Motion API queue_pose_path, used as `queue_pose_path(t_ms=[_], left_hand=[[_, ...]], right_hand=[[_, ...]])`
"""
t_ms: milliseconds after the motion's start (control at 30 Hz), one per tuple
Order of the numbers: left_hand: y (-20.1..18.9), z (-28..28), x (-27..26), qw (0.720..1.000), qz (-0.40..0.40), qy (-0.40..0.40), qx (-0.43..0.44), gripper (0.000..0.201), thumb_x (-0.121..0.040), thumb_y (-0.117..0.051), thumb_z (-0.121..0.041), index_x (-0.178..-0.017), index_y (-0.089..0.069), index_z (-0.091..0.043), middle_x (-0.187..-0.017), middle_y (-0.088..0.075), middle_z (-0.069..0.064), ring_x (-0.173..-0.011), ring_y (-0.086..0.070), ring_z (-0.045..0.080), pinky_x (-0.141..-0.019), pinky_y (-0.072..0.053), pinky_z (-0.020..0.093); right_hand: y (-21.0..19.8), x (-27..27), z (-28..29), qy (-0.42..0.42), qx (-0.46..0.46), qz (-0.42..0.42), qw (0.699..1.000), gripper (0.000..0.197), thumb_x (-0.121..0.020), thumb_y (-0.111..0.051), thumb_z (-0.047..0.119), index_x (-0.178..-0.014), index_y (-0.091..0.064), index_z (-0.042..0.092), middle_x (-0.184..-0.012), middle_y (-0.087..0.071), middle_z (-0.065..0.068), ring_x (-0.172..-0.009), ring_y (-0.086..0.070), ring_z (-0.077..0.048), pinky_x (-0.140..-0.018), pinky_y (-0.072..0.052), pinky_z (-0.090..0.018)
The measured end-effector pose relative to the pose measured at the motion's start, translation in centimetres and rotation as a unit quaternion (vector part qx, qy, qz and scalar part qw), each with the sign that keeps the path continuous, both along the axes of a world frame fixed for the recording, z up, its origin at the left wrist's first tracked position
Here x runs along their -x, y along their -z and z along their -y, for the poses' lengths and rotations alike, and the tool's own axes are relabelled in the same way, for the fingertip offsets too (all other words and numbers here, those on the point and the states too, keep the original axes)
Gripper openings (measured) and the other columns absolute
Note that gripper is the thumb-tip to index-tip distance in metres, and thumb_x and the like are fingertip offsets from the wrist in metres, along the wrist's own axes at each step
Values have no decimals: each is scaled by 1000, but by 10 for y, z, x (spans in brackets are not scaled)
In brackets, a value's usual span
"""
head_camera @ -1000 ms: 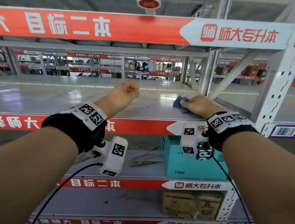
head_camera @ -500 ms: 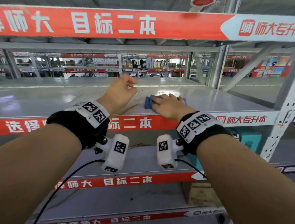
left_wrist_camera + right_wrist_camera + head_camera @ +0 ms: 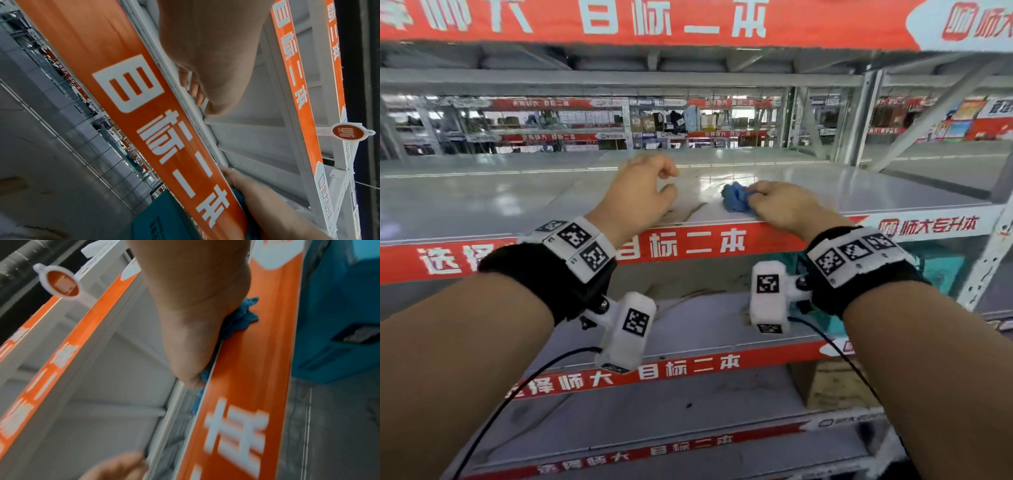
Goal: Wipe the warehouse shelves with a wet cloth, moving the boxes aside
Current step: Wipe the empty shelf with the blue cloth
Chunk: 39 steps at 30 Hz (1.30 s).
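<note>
At the front lip of the shelf (image 3: pixel 517 202), right hand (image 3: pixel 786 210): fingers (image 3: pixel 762 189) curled and bunched round the blue cloth (image 3: pixel 736 200), pressing it down. Cloth bulges out past those fingers, on the side toward the left hand (image 3: pixel 640 195). Left fingers (image 3: pixel 669 170) loosely curled, holding nothing, near the cloth but apart from it, above the same shelf. Teal box (image 3: pixel 941 270) one level below the right fingers, partly hidden by the wrist.

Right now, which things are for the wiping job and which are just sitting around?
For the job: blue cloth, right hand gripping it, grey shelf under it, teal box and cardboard box on lower shelves, probably moved later.
Just there: left hand, holding nothing; round red tag; far racks.
</note>
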<state>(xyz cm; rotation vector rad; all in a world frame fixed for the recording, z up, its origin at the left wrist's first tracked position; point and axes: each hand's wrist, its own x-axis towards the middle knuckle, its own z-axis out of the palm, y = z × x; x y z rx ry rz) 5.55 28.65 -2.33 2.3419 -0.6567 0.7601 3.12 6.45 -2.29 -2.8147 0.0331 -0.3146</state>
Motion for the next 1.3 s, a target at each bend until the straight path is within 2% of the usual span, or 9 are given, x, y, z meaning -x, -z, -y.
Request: queue_pose_path(t_ms=[133,300,433,567,700,800,1033,1167,1300], left_hand=[[-4,-13,0,999,38,-24,-5,24,-88,-53,-14,-112,-57,-13,-114,-57,6,-111,-50,21,-98,-38,33],[-7,-32,1,997,48,-55,19,24,-89,-54,-13,-112,-58,-11,-113,-57,8,-110,-49,22,-95,-36,29],[-7,-41,3,997,46,-61,9,23,-89,-54,-15,-112,-58,-11,-112,-56,6,-110,-49,21,-95,-36,30],[-6,-49,5,997,45,-61,14,23,-89,-55,-14,-111,-58,-10,-110,-56,5,-108,-50,22,-97,-38,33],[-6,-59,6,997,36,-65,12,22,-89,-55,-14,-111,-58,-10,-112,-58,7,-109,-51,22,-98,-40,35],[-9,-66,8,997,34,-66,6,23,-89,-54,-14,-112,-58,-10,-113,-59,8,-110,-51,24,-98,-41,39],[-15,-84,16,994,52,-90,20,23,-89,-53,-11,-110,-59,-7,-111,-60,11,-108,-51,25,-96,-38,33],[-18,-84,22,994,52,-95,10,22,-90,-52,-12,-111,-58,-8,-111,-59,10,-109,-51,25,-96,-37,33],[-18,-80,23,994,46,-100,6,22,-90,-52,-16,-111,-58,-12,-112,-58,7,-109,-50,25,-97,-39,35]], right_hand=[[0,10,-73,-128,-58,28,990,27,-93,-45,36,-105,-61,18,-106,-63,-7,-102,-57,-24,-79,-42,-29],[4,10,-76,-186,-56,32,980,27,-96,-46,36,-114,-60,21,-113,-65,-7,-103,-58,-24,-93,-46,-39],[7,4,-30,1,77,6,997,50,-99,-23,49,-145,-31,29,-148,-37,-8,-132,-37,-33,-111,-24,-51],[7,1,4,143,101,-44,984,59,-97,-15,55,-150,-20,29,-159,-13,-6,-145,-10,-35,-112,2,-63],[-2,11,-7,116,33,-51,991,60,-98,-13,50,-150,-21,23,-158,-16,-8,-144,-15,-34,-114,-8,-56],[-8,29,-41,60,-10,-44,997,63,-98,-7,56,-152,-15,23,-159,-14,-12,-145,-13,-33,-115,-6,-53],[7,11,-145,-177,92,-2,980,48,-99,-20,51,-146,-29,40,-152,-33,0,-135,-32,-29,-108,-25,-49],[8,7,-141,-169,99,-5,981,51,-98,-21,55,-147,-26,40,-151,-33,-3,-133,-34,-31,-108,-29,-47],[11,7,-103,-76,101,0,992,52,-98,-18,55,-147,-24,39,-150,-33,-6,-134,-35,-33,-108,-29,-48]])
